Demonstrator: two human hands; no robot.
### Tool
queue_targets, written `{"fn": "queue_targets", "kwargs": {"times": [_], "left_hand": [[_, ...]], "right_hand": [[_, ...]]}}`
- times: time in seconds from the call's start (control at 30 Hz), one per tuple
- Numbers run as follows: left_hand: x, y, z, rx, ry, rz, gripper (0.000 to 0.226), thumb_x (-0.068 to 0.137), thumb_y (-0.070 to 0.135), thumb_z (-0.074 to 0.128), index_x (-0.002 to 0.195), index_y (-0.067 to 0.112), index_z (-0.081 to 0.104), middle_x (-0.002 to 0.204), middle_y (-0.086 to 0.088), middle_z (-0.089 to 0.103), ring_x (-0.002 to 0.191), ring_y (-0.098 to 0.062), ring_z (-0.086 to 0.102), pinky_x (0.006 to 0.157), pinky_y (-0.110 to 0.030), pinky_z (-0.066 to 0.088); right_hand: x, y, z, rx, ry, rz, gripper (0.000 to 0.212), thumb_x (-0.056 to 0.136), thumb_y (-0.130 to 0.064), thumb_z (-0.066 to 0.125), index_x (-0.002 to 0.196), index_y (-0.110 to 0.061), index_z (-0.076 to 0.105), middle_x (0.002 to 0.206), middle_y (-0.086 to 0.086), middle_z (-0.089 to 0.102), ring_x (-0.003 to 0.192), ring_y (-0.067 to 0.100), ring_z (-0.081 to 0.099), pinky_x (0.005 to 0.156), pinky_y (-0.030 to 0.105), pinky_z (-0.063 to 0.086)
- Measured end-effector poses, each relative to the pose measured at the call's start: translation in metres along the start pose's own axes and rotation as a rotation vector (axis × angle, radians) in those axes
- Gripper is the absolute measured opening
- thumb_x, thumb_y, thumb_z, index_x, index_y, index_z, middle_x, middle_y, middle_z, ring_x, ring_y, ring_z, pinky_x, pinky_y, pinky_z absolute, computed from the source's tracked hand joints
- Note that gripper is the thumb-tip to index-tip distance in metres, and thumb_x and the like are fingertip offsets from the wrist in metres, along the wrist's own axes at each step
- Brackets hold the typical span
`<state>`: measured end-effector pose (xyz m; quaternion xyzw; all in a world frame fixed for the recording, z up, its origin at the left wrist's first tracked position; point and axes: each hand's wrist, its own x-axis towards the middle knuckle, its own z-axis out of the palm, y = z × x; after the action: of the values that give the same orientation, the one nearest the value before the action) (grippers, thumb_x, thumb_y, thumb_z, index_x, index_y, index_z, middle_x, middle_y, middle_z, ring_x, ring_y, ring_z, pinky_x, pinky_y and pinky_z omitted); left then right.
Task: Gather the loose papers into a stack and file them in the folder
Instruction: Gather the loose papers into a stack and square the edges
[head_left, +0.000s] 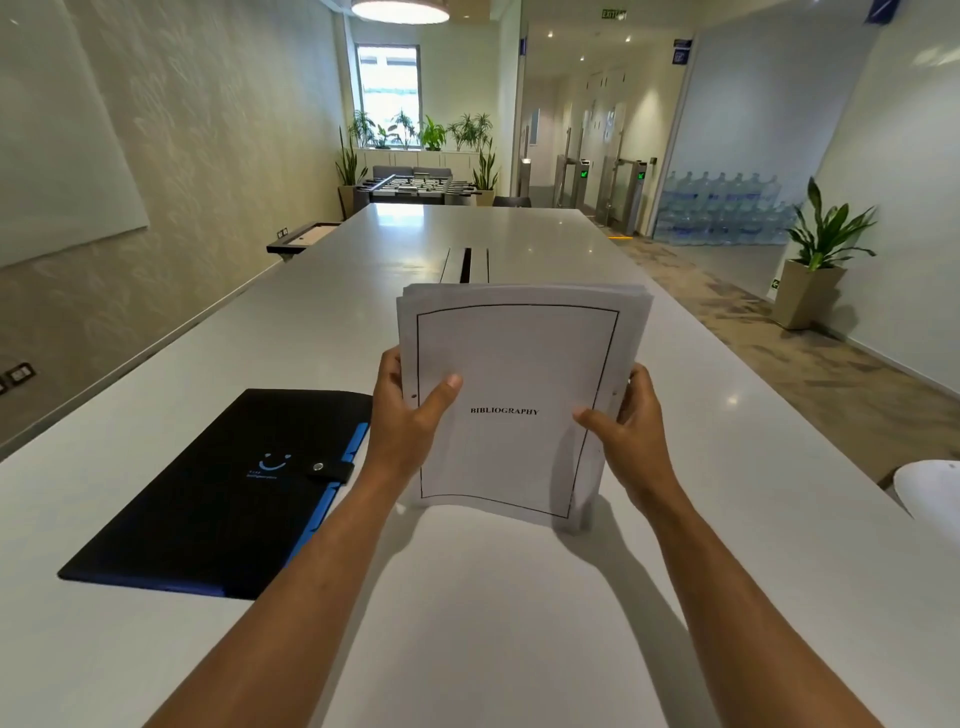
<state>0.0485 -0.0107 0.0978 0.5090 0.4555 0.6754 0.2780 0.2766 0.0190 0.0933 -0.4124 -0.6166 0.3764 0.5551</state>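
Both forearms reaching in over white table (156, 519). Left hand (410, 415) and right hand (631, 421) clamping opposite side edges of paper stack (519, 364), thumbs pressing front sheet, stack standing upright, bottom edge seemingly resting on table, likely for squaring edges. Top sheet reading "BIBLIOGRAPHY", bordered, top edges uneven. Black folder (218, 493) lying closed just left.

A white paper stack (519, 400) shows a thin black rectangular border and black printed lettering on its top sheet. To its left lies a flat black folder (218, 493) with bright blue edging, a small blue smile mark and a black snap strap. Both sit above a long, plain glossy white table (493, 597).
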Motion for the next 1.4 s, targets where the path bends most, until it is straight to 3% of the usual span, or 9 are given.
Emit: {"fn": "queue_targets", "kwargs": {"times": [0.3, 0.6, 0.8, 0.87, 1.03, 1.13, 1.23, 1.33, 1.4], "left_hand": [[-0.001, -0.017, 0.011, 0.067, 0.082, -0.104, 0.043, 0.084, 0.030, 0.072, 0.123, 0.021, 0.054, 0.113, 0.002, 0.064, 0.107, -0.018, 0.062, 0.088, -0.035, 0.056], [0.001, -0.013, 0.007, -0.030, 0.078, -0.105, 0.041, 0.081, 0.031, 0.074, 0.117, 0.025, 0.056, 0.112, 0.000, 0.067, 0.102, -0.017, 0.066, 0.084, -0.035, 0.057], [-0.019, -0.032, 0.014, -0.074, 0.028, -0.178, 0.036, 0.084, 0.013, 0.072, 0.114, 0.024, 0.056, 0.107, 0.003, 0.067, 0.089, -0.006, 0.069, 0.070, -0.019, 0.056], [-0.021, -0.033, 0.016, -0.030, 0.050, -0.187, 0.029, 0.084, 0.017, 0.073, 0.106, 0.029, 0.059, 0.102, 0.007, 0.068, 0.090, -0.007, 0.068, 0.069, -0.016, 0.055], [-0.019, -0.029, 0.018, 0.079, 0.106, -0.191, 0.029, 0.085, 0.030, 0.070, 0.109, 0.015, 0.066, 0.091, 0.012, 0.067, 0.085, -0.002, 0.064, 0.069, -0.013, 0.055], [-0.016, -0.029, 0.019, 0.130, 0.092, -0.166, 0.009, 0.087, 0.032, 0.068, 0.095, 0.033, 0.064, 0.091, 0.016, 0.067, 0.089, -0.001, 0.065, 0.083, -0.027, 0.055], [-0.015, -0.024, 0.022, 0.080, 0.128, -0.208, 0.017, 0.088, 0.032, 0.067, 0.103, 0.024, 0.064, 0.096, 0.008, 0.067, 0.095, -0.014, 0.066, 0.082, -0.029, 0.055], [-0.015, -0.013, 0.028, -0.001, 0.184, -0.276, 0.016, 0.088, 0.031, 0.067, 0.096, 0.025, 0.055, 0.090, 0.010, 0.061, 0.092, -0.015, 0.060, 0.081, -0.028, 0.052], [-0.017, -0.009, 0.033, -0.075, 0.224, -0.325, 0.017, 0.087, 0.031, 0.068, 0.086, 0.028, 0.051, 0.088, 0.012, 0.058, 0.088, -0.013, 0.058, 0.088, -0.033, 0.051]], "right_hand": [[0.000, 0.010, 0.024, 0.036, 0.083, -0.004, 0.041, 0.081, 0.007, 0.057, 0.112, -0.021, 0.052, 0.106, -0.002, 0.065, 0.096, 0.012, 0.065, 0.081, 0.029, 0.053], [0.001, 0.005, 0.016, -0.009, 0.102, -0.049, 0.034, 0.088, -0.003, 0.061, 0.113, -0.023, 0.050, 0.105, -0.010, 0.063, 0.092, 0.002, 0.064, 0.077, 0.021, 0.056], [-0.018, 0.027, 0.028, 0.075, 0.144, 0.064, 0.034, 0.085, 0.002, 0.058, 0.110, -0.020, 0.053, 0.106, 0.000, 0.065, 0.095, 0.016, 0.065, 0.079, 0.027, 0.054], [-0.019, 0.030, 0.030, 0.073, 0.162, 0.069, 0.033, 0.085, 0.001, 0.057, 0.112, -0.016, 0.053, 0.106, 0.001, 0.065, 0.095, 0.017, 0.064, 0.078, 0.029, 0.054], [-0.018, 0.028, 0.031, -0.035, 0.131, 0.043, 0.028, 0.091, 0.001, 0.051, 0.115, -0.013, 0.048, 0.102, -0.006, 0.060, 0.090, 0.005, 0.061, 0.069, 0.014, 0.053], [-0.016, 0.027, 0.032, -0.196, 0.088, 0.000, 0.023, 0.096, -0.005, 0.048, 0.117, -0.014, 0.044, 0.101, -0.002, 0.058, 0.086, 0.008, 0.059, 0.079, 0.024, 0.055], [-0.011, 0.022, 0.033, -0.284, 0.099, -0.029, 0.019, 0.097, -0.008, 0.048, 0.112, -0.015, 0.041, 0.103, 0.004, 0.056, 0.085, 0.012, 0.059, 0.084, 0.036, 0.056], [-0.014, 0.020, 0.031, -0.208, 0.324, -0.040, 0.046, 0.087, -0.010, 0.064, 0.126, -0.015, 0.039, 0.120, -0.001, 0.051, 0.102, 0.006, 0.055, 0.094, 0.022, 0.049], [-0.022, 0.026, 0.031, -0.175, 0.629, -0.024, 0.073, 0.078, -0.016, 0.072, 0.140, -0.011, 0.033, 0.138, 0.007, 0.042, 0.124, 0.019, 0.046, 0.106, 0.035, 0.040]]}}
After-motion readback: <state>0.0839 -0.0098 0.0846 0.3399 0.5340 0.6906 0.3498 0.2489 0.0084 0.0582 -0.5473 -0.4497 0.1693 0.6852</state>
